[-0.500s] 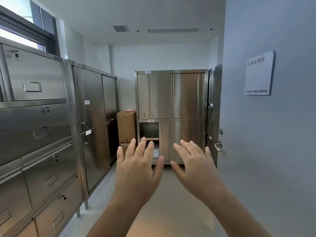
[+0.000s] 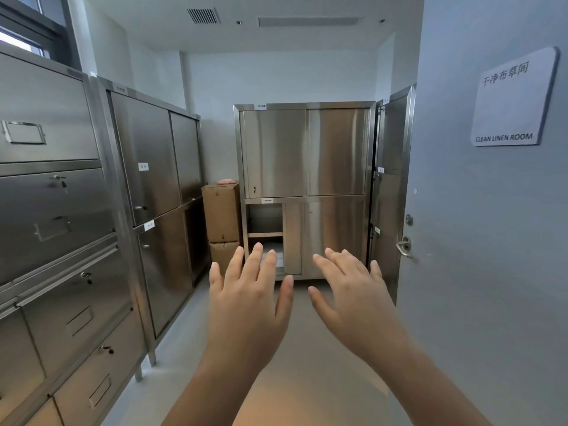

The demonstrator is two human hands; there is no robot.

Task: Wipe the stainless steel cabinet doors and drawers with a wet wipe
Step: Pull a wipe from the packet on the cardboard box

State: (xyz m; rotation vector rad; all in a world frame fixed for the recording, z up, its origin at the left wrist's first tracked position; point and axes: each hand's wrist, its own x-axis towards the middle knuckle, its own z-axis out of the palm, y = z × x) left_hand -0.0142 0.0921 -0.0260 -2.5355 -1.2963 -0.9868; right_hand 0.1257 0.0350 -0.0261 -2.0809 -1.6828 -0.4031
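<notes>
Both hands were raised in front of the person with their backs to the camera. The left hand (image 2: 246, 309) had its fingers straight and fanned apart. The right hand (image 2: 353, 302) was likewise spread, with its fingers leaning toward the left. Neither gripped or touched anything, and a gap lay between the two thumbs. Along the left wall stood the drawer cabinet (image 2: 55, 210) of brushed stainless steel. Its wide, flat drawer fronts were stacked one above another with their long axes level, running into the room, and each bore a rectangular label frame and a small lock. Just beyond it stood the tall cabinet (image 2: 153, 179), whose smooth upright doors faced right across the room. The far cabinet (image 2: 304, 155) faced the camera squarely from the back wall, well beyond the fingertips. Its two upper doors were shut and glossy with vertical streaks of reflection, and its lower left compartment (image 2: 266, 222) stood open on a shelf. Two brown cardboard boxes (image 2: 221, 210) were stacked between the tall cabinet and the far one. At the right a matte grey door (image 2: 491, 272) carried a metal lever handle (image 2: 404, 245) and a white sign (image 2: 513, 96) reading CLEAN LINEN ROOM.
</notes>
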